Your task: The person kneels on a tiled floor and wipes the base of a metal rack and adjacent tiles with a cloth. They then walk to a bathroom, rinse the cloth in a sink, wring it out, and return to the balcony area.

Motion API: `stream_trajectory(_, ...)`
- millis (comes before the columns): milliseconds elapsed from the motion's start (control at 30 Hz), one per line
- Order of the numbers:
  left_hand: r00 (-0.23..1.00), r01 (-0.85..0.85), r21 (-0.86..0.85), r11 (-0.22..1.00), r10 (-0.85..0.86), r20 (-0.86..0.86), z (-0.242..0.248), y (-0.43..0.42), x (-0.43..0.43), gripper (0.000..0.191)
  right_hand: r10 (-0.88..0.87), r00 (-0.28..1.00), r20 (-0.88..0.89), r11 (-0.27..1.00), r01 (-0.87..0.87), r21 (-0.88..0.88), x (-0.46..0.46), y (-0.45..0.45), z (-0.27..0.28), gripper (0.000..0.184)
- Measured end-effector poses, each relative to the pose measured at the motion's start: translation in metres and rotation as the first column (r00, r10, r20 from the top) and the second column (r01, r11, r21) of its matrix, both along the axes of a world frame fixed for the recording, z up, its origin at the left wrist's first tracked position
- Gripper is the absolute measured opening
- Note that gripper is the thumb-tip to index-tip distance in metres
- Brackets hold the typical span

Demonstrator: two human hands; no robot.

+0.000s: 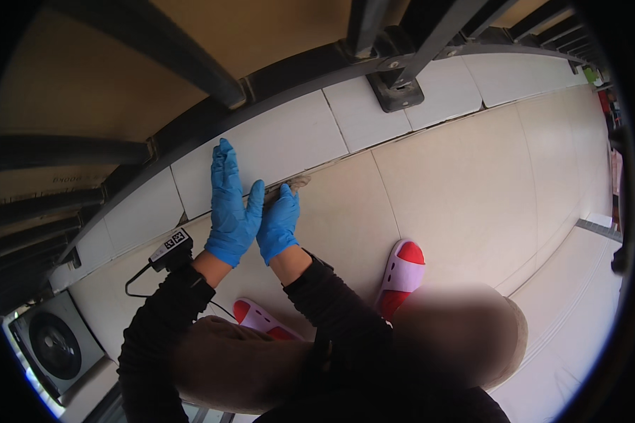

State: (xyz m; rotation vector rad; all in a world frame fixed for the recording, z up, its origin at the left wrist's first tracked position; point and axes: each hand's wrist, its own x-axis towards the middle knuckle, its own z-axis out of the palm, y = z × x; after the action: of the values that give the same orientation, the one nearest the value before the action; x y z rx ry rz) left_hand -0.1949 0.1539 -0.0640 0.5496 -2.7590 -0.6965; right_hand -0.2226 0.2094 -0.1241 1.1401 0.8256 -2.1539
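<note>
My left hand, in a blue disposable glove, reaches out over the white tiled ledge below the railing. Its fingers lie together and straight, the thumb stands apart, and it holds nothing visible. Close beside it, my right hand, gloved the same, grips a brownish-grey cloth. The cloth shows past the fingertips at the seam where the ledge meets the beige floor tiles; part of it is hidden by the hand. A small black device with printed codes and a cable sits at my left wrist.
A black metal railing curves above the ledge, with a bolted foot plate resting on the tiles. My feet wear pink slippers over red socks. A front-loading washing machine stands at the lower left. Various items lie at the far right.
</note>
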Motion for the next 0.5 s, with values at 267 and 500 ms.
stream_trajectory(267,0.975,0.217,-0.083,0.973,-0.22,-0.025,0.002,0.002,-0.028,0.071,-0.296,0.95,-0.097,0.95,0.282,-0.134,-0.08,0.05,-0.023,0.02)
stream_trajectory(500,0.945,0.319,-0.228,0.92,-0.291,0.148,-0.004,-0.036,-0.033,0.077,-0.234,0.922,-0.309,0.956,0.276,0.101,-0.164,0.111,-0.061,0.02)
